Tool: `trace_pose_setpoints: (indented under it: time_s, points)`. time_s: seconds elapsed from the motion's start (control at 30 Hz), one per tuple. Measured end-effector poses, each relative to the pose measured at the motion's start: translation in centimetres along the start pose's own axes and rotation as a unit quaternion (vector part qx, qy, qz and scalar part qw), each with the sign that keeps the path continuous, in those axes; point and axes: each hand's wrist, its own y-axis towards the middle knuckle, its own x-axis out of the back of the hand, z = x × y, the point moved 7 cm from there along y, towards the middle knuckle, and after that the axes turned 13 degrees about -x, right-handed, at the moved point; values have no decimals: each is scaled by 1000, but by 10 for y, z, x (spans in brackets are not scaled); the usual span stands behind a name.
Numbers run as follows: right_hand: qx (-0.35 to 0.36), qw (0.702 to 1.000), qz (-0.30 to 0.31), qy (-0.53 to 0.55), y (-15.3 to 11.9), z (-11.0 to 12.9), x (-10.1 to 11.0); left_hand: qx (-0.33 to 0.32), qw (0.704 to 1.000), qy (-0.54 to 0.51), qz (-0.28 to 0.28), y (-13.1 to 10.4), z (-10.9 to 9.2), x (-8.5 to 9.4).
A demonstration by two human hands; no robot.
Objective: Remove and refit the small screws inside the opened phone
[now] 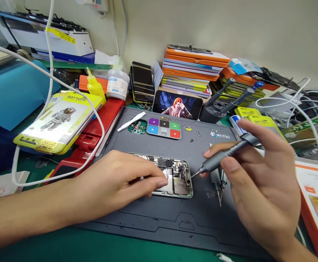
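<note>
An opened smartphone (pixel 182 185) lies flat on the grey work mat (pixel 153 225), its circuit board and inner parts exposed. Over the phone's left half rests my left hand (pixel 118 182), thumb and forefinger pressed together; whatever they pinch, if anything, is hidden. My right hand (pixel 259 185) grips a grey precision screwdriver (pixel 219 158), held slanting between thumb and fingers. The driver's thin tip points at the phone's right edge; I cannot tell if it touches. Below the right hand, slim metal tools (pixel 219 187) lie on the mat, partly covered.
Behind the phone are a coloured magnetic screw tray (pixel 163 128), a white pry tool (pixel 131 121) and several tiny parts. A propped phone (pixel 178 104) plays video beside a tool holder (pixel 216 109). Battery boxes (pixel 60 120) and a looping white cable (pixel 103 127) crowd the left.
</note>
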Motion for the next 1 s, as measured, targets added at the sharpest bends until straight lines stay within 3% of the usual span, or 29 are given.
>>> trace_pose_setpoints:
  time_s: [0.13,0.33,0.7,1.0]
  points:
    - [175,974,2,-145,-13,10,-1,-3,1000,18,-3,1,-3,0]
    - [175,970,14,-169,-17,-8,-3,3,999,22,24,1,-1,-4]
    - [178,956,62,-224,-18,-8,-10,1,999,19,47,-2,-2,-7]
    - [311,907,101,-267,-18,5,-16,7,998,30,56,-1,-1,-8]
